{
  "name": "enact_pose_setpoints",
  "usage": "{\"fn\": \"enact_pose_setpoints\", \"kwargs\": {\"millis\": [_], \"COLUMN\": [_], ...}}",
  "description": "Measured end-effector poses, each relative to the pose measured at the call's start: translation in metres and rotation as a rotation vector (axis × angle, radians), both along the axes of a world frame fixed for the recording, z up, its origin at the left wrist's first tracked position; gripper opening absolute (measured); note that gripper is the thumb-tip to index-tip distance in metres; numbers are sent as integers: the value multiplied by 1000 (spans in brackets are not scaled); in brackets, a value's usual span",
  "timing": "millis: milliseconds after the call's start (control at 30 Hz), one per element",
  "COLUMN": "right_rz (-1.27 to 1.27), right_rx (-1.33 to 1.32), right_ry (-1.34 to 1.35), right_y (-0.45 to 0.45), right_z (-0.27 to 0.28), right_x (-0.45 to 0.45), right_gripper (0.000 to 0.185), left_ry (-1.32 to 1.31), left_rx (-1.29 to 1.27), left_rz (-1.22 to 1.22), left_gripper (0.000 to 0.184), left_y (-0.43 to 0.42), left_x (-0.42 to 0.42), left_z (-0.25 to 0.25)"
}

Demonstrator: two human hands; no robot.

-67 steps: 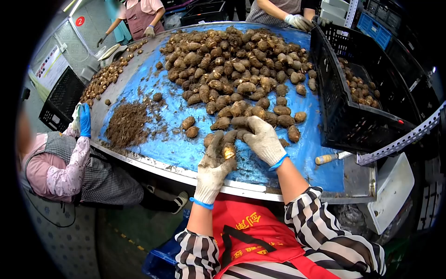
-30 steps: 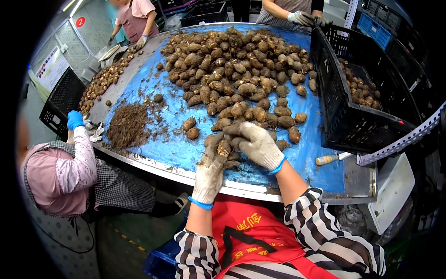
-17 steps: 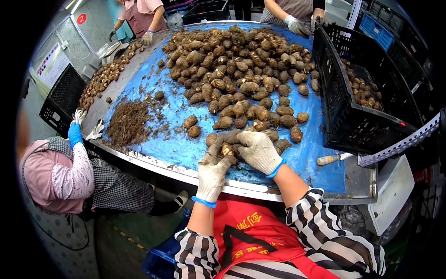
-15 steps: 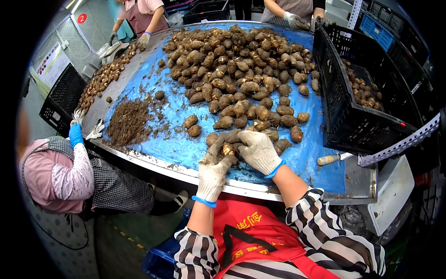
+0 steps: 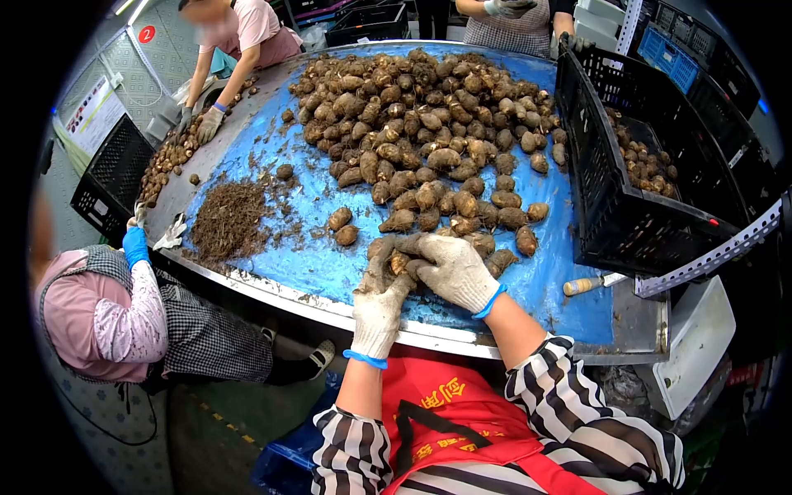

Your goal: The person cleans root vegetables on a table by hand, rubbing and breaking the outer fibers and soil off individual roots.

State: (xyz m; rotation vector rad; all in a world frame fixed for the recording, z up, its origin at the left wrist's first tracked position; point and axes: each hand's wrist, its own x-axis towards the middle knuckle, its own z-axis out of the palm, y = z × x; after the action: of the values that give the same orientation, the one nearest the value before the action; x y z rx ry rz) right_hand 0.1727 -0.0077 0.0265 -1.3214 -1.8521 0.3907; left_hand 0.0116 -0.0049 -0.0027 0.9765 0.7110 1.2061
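My left hand [image 5: 379, 299], in a soiled white glove, has its fingers wrapped round a brown taro [image 5: 399, 263] above the table's near edge. From the right, my right hand [image 5: 452, 271], gloved too, presses its fingertips on the same taro, partly covering it. Just beyond my hands lies a large heap of hairy brown taros [image 5: 412, 124] on blue sheeting [image 5: 330, 272]. Two loose taros [image 5: 342, 227] rest left of the heap's front. A pile of dark root scrapings [image 5: 227, 221] is farther left.
A black crate [image 5: 606, 186] with taros inside stands at the right, near a wooden-handled knife [image 5: 584, 285]. Smaller taros [image 5: 169, 157] line the table's left side. One co-worker [image 5: 115, 313] sits at left; others [image 5: 239, 41] stand across the table, by another black crate [image 5: 111, 181].
The co-worker at the back left has leaned forward, both hands now on the smaller taros. Another's glove at the back has lifted. My fingers have shifted slightly round the taro, which shows less.
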Motion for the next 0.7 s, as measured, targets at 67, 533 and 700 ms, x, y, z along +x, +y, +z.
{"fn": "enact_pose_setpoints", "kwargs": {"millis": [67, 533, 700], "right_rz": [-43, -113, 80], "right_rx": [-24, 86, 153], "right_ry": [-2, 19, 4], "right_y": [-1, 7, 6], "right_z": [-4, -12, 0], "right_x": [-3, 3, 2], "right_gripper": [23, 20, 32], "left_ry": [34, -295, -238], "left_rx": [-18, -105, -95], "left_rz": [16, -221, -180], "left_gripper": [58, 57, 55], "left_y": [0, 4, 8], "left_x": [0, -10, -11], "left_z": [-2, 8, 1]}}
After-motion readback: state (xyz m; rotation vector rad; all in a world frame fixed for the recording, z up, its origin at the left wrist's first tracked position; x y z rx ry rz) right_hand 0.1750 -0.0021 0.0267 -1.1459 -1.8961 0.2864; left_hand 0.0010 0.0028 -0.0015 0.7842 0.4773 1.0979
